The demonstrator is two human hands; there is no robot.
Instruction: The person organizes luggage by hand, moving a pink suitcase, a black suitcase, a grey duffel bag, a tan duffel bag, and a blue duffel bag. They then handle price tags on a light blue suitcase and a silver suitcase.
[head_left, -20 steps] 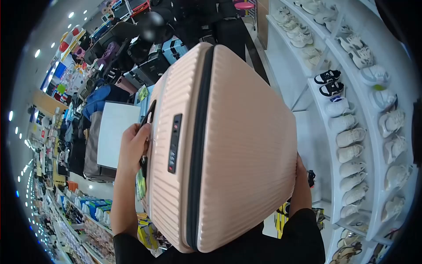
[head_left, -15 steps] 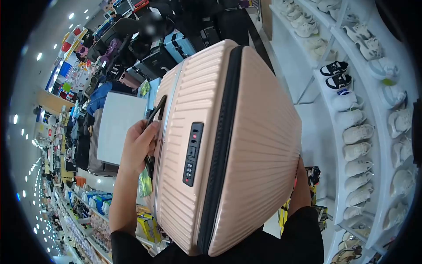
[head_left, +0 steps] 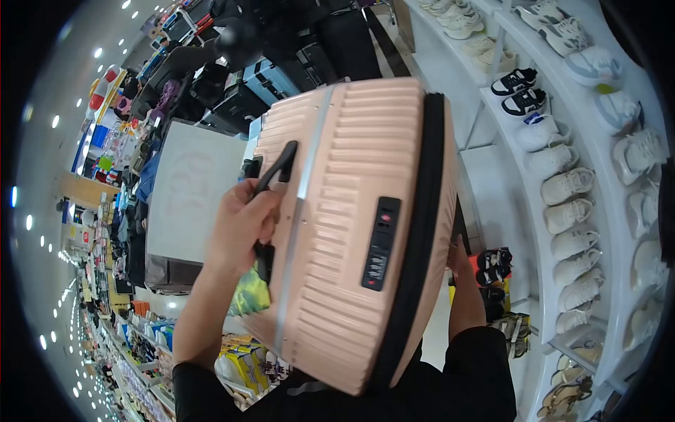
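Note:
A pale pink hard-shell suitcase [head_left: 337,211] is held up in front of my body, tilted, with its ribbed side toward me. My left hand [head_left: 246,224] is closed around its black carry handle [head_left: 283,169]. On the same side is a black combination lock [head_left: 382,243], and a black zipper band [head_left: 422,232] runs along the right edge. My right hand [head_left: 458,257] is at the suitcase's right side, partly behind it. Its fingers are hidden, so their grip does not show.
White shelves with rows of shoes [head_left: 568,184] curve along the right. A pale board-like panel [head_left: 193,190] stands at left, with blue [head_left: 267,81] and dark suitcases beyond. Yellow boxes [head_left: 246,362] lie low at left; black sandals [head_left: 494,266] are behind my right arm.
The suitcase has turned, so its lock side faces me more and its broad right face has nearly gone from view. My left hand has moved right with the handle; more of my right hand shows.

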